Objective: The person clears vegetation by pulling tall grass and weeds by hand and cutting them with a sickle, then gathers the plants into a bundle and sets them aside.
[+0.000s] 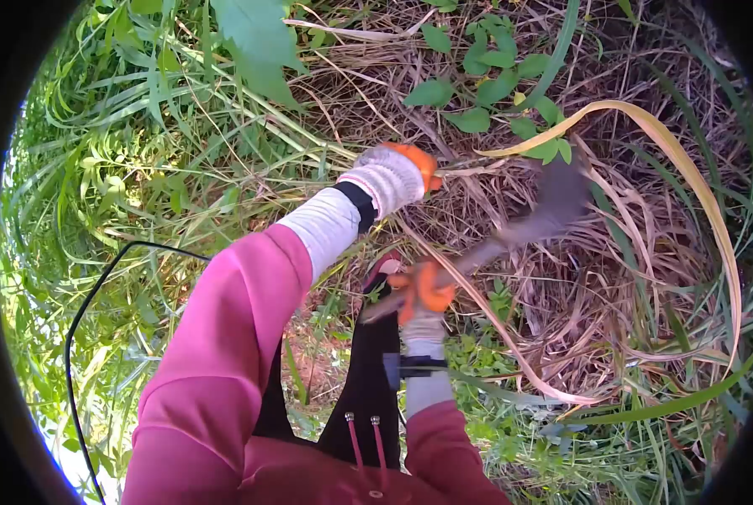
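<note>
My left hand [403, 175], in a white knit glove with orange coating, is closed around a bundle of long grass stalks [305, 139]. Some dry leaf ends stick out past the fist on the right. Lower down, my right hand [427, 293] wears a matching glove and grips the wooden handle of a bladed hand tool [486, 251]. The tool slants up to the right, its wide dark blade [562, 198] smeared by motion over the dry grass. A long yellowed leaf [703, 189] arches to the right of the blade.
Matted dry grass [553, 320] covers the ground on the right. Green grass [124, 210] grows thickly on the left, and a leafy plant [494, 76] stands at the top. A black cord [72, 337] curves at the lower left. My shoe [383, 268] shows between the arms.
</note>
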`<state>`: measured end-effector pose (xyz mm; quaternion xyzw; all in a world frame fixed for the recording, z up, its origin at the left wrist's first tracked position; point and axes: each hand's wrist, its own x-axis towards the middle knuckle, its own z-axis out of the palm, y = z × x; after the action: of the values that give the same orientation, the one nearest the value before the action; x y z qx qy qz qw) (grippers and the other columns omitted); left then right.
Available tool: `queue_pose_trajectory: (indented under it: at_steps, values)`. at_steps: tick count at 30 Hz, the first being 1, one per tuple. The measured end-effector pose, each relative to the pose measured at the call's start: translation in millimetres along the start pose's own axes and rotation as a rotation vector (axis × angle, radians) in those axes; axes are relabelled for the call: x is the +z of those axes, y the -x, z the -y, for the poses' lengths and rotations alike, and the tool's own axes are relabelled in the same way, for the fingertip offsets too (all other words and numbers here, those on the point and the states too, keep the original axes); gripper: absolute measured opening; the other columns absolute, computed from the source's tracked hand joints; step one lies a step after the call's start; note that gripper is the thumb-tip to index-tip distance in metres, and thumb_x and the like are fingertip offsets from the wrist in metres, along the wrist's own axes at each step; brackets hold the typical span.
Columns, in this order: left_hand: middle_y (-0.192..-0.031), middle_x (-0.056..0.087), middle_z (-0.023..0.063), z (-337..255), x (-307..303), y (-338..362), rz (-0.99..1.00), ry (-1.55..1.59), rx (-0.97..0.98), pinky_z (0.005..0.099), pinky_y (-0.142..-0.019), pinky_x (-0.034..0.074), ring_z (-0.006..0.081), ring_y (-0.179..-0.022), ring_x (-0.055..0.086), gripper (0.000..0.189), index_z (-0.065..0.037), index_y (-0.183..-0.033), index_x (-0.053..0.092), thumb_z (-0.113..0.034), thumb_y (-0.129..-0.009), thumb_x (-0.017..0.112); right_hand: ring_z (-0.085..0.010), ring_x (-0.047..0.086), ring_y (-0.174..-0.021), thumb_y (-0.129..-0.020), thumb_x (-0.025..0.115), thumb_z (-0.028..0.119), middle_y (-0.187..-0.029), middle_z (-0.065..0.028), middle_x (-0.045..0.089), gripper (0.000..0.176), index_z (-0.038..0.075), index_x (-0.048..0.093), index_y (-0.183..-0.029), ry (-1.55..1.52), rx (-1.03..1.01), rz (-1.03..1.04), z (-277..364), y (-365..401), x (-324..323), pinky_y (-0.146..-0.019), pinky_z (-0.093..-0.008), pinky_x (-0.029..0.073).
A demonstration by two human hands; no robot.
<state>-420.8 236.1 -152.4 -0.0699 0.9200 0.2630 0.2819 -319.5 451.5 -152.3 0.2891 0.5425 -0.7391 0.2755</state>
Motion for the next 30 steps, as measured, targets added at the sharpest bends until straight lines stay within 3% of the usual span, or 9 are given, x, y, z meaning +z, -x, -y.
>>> queue_pose_trajectory:
  at_steps: [1,5,11,16,19,21,23,28,30]
  values:
    - [-0.093,0.068,0.0137,2,2,0,-0.04,-0.14,0.062,0.0438,-0.082,0.05,0.0349,-0.091,0.064,0.041,-0.011,-0.104,0.066,-0.046,-0.09,0.051,-0.0195,0.054,-0.056,-0.089,0.061,0.02,-0.073,-0.0053,0.052,0.017,0.01,0.048,-0.095,0.093,0.449,0.13,-51,12,-12,-0.051,-0.0374,0.05]
    - [-0.086,0.069,0.0107,50,50,29,0.035,0.12,-0.112,0.0366,-0.077,0.052,0.0316,-0.083,0.066,0.039,-0.009,-0.103,0.065,-0.042,-0.085,0.057,-0.021,0.055,-0.056,-0.085,0.068,0.022,-0.075,-0.0052,0.055,0.026,0.012,0.05,-0.101,0.059,0.53,0.096,-98,27,-37,-0.05,-0.0404,0.049]
    - [-0.077,0.064,0.0137,37,48,46,0.081,0.184,-0.213,0.038,-0.07,0.048,0.0357,-0.074,0.06,0.034,-0.003,-0.093,0.059,-0.035,-0.081,0.062,-0.0186,0.064,-0.064,-0.086,0.063,0.015,-0.08,-0.009,0.062,0.025,0.001,0.054,-0.105,0.341,0.142,-0.028,1,5,-23,-0.044,-0.0351,0.054]
    - [-0.086,0.066,0.0144,49,52,39,0.06,0.088,-0.198,0.0427,-0.072,0.05,0.036,-0.08,0.063,0.041,-0.013,-0.101,0.061,-0.051,-0.089,0.051,-0.0159,0.05,-0.053,-0.087,0.059,0.012,-0.068,-0.007,0.051,0.026,-0.002,0.051,-0.108,-0.008,-0.411,-0.203,101,10,8,-0.057,-0.0346,0.055]
    - [-0.093,0.067,0.0134,42,31,37,0.111,0.061,-0.178,0.0439,-0.074,0.051,0.0346,-0.085,0.064,0.041,-0.013,-0.104,0.063,-0.049,-0.09,0.05,-0.0162,0.049,-0.052,-0.087,0.057,0.011,-0.068,-0.0045,0.05,0.023,0.003,0.052,-0.107,-0.209,-0.395,-0.116,39,6,16,-0.056,-0.0357,0.055]
    - [-0.094,0.068,0.0126,45,33,42,0.066,0.107,-0.155,0.0457,-0.077,0.051,0.0338,-0.089,0.064,0.04,-0.015,-0.106,0.063,-0.049,-0.091,0.047,-0.0159,0.05,-0.05,-0.086,0.06,0.012,-0.066,-0.0039,0.051,0.024,0.003,0.052,-0.106,0.098,0.195,-0.013,-44,20,0,-0.052,-0.0338,0.051]
    - [-0.096,0.068,0.0126,61,51,33,0.441,-0.274,-0.25,0.0466,-0.078,0.051,0.0324,-0.09,0.065,0.04,-0.015,-0.107,0.064,-0.049,-0.091,0.048,-0.0155,0.05,-0.049,-0.084,0.063,0.012,-0.065,-0.0034,0.051,0.025,0.003,0.052,-0.105,0.198,0.429,0.018,-97,39,-5,-0.047,-0.032,0.048]
    - [-0.061,0.059,0.0083,121,24,120,-0.196,-0.345,-0.153,0.0465,-0.053,0.045,0.0329,-0.061,0.06,0.037,-0.012,-0.082,0.059,-0.048,-0.088,0.053,-0.0144,0.051,-0.045,-0.082,0.068,0.011,-0.062,-0.0021,0.052,0.029,0.004,0.053,-0.105,0.312,0.301,0.072,-78,49,-4,-0.038,-0.0282,0.041]
    - [-0.062,0.057,0.0107,136,28,126,-0.22,-0.351,-0.132,0.0465,-0.051,0.044,0.0336,-0.059,0.058,0.035,-0.013,-0.081,0.056,-0.047,-0.086,0.055,-0.0139,0.053,-0.046,-0.082,0.067,0.01,-0.066,-0.0036,0.057,0.026,0.004,0.055,-0.104,0.316,0.248,0.031,-62,40,-15,-0.038,-0.0281,0.043]
